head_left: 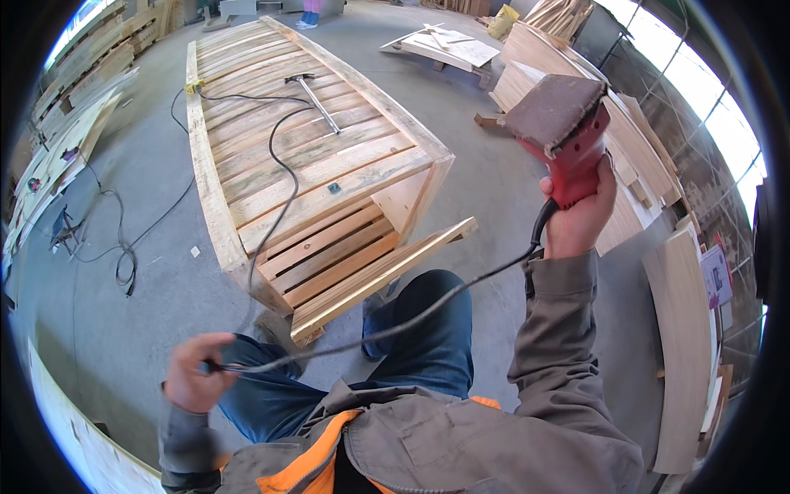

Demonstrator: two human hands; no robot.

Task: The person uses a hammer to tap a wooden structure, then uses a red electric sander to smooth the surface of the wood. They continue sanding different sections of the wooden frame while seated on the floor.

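Observation:
My right hand [576, 216] is raised at the right and grips a red electric sander [564, 132], its brown sandpaper pad turned up toward me. The sander's black cord [428, 309] runs down and left across my jeans to my left hand [196, 372], which is closed around it near my left knee. In front of me a long slatted wooden frame [288, 140] lies on the concrete floor, and a loose wooden plank [387, 272] rests at its near end. A hammer [314, 99] and another black cable lie on the slats.
Stacks of curved wooden boards [634, 156] stand at the right, with more leaning panels [683, 329] nearer me. Boards and small tools line the left side [58, 148]. A coiled cable [123, 263] lies on the floor at the left. Someone's feet show far back.

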